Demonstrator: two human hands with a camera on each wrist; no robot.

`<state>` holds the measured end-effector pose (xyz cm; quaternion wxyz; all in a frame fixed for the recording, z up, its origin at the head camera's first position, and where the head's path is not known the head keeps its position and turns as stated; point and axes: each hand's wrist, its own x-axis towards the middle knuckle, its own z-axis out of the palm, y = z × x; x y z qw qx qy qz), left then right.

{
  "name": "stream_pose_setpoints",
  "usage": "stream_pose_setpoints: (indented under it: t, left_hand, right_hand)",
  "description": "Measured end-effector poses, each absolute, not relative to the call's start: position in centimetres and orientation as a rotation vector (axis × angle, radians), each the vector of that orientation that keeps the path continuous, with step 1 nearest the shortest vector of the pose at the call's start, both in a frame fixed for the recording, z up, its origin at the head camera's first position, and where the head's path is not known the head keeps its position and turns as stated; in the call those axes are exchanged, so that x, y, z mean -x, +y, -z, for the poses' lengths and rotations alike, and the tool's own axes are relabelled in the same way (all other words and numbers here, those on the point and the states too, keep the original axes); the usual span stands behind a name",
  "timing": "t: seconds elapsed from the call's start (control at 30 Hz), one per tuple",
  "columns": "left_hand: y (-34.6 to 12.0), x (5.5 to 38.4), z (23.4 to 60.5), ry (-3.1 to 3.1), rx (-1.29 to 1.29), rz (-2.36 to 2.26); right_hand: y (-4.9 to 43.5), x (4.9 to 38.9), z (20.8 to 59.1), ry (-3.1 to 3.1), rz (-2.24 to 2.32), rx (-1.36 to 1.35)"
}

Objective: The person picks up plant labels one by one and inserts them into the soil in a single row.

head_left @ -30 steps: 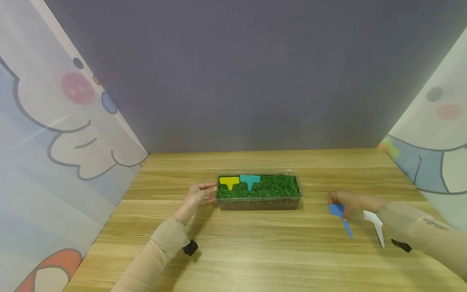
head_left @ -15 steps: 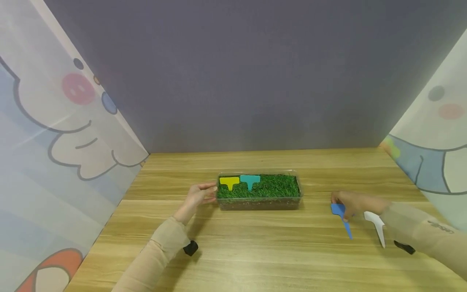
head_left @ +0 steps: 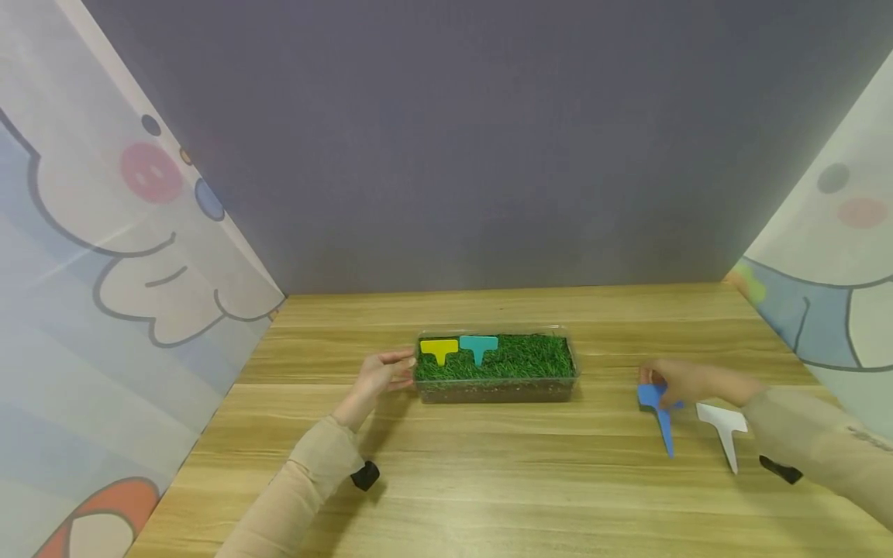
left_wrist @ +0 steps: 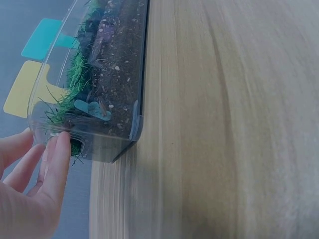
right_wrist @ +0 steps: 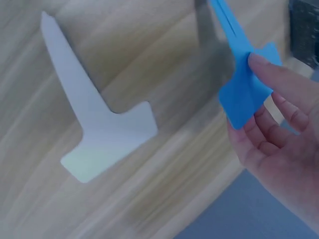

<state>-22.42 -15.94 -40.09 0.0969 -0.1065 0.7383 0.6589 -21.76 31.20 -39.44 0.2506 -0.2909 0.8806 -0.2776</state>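
Right hand (head_left: 675, 380): pinching blue tag (right_wrist: 242, 94) by head
Left hand (head_left: 377, 377): straight-fingered against clear box (head_left: 497, 390)
Stem (head_left: 665, 435): best left uncovered

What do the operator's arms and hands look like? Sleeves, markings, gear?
Left hand and right hand: bare, no gloves. Long beige sleeves on both arms: left sleeve, right sleeve. The right one carries a small dark marking, unreadable. A small black block shows beside each forearm: left block, right block. No cables visible.

The blue tag (right_wrist: 238, 102) looks smooth plastic, the tabletop (head_left: 502, 480) softly glossy wood.
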Motion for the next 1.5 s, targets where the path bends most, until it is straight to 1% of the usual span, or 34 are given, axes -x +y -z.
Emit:
stream_pose_setpoints:
  t: [0.1, 0.33, 0.73, 0.9, 1.13, 1.27, 1.5]
  left_hand:
    - [-15.9, 22.5, 40.2, 2.179, 0.322, -1.959]
    - [-16.1, 22.8, 40.7, 2.179, 0.332, -1.958]
    - [-16.1, 22.8, 40.6, 2.191, 0.341, -1.946]
    - [-16.1, 22.8, 40.6, 2.187, 0.331, -1.949]
    - [-16.1, 22.9, 40.7, 2.179, 0.338, -1.947]
    - [-16.2, 22.8, 40.7, 2.175, 0.322, -1.951]
    - [-16.8, 23.0, 41.6, 2.175, 0.195, -1.979]
  right_hand:
    - [31.5, 21.9, 38.9, 2.371, 0.778, 0.834]
    - [31.6, 22.0, 37.4, 2.356, 0.776, 1.031]
    - [31.0, 21.9, 34.5, 2.451, 0.815, 1.134]
    - [30.5, 21.9, 33.7, 2.5, 0.832, 1.109]
    - [29.3, 21.8, 32.0, 2.581, 0.777, 0.998]
    - [28.6, 21.8, 30.7, 2.663, 0.727, 1.002]
    - [27.3, 22.0, 28.7, 2.752, 0.67, 0.984]
